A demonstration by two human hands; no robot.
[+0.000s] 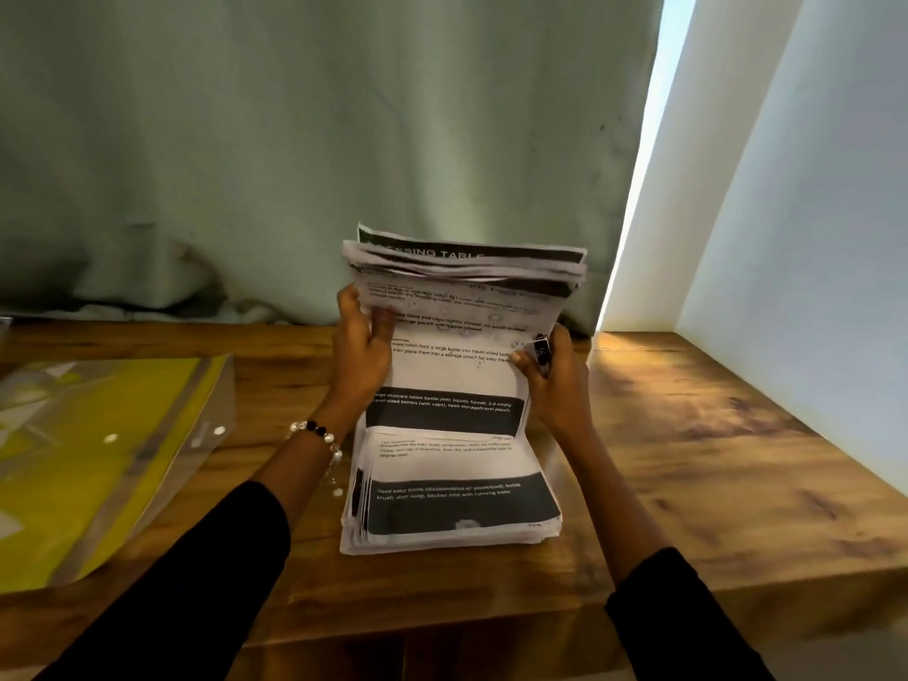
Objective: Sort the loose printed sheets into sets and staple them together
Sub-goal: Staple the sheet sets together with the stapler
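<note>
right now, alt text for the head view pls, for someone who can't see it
A person stands a thick stack of printed sheets on end on a wooden table, the left hand gripping its left edge, the right hand at its right edge also holding a small dark object. A yellow plastic folder lies to the left.

Wooden table (pixel 688 459), thick stack of printed sheets (pixel 457 508) at centre, clear yellow plastic folder (pixel 98 444) at left

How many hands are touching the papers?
2. The left hand grips the left edge of the lifted sheets; the right hand pinches their right edge, also holding a small dark object.
</note>
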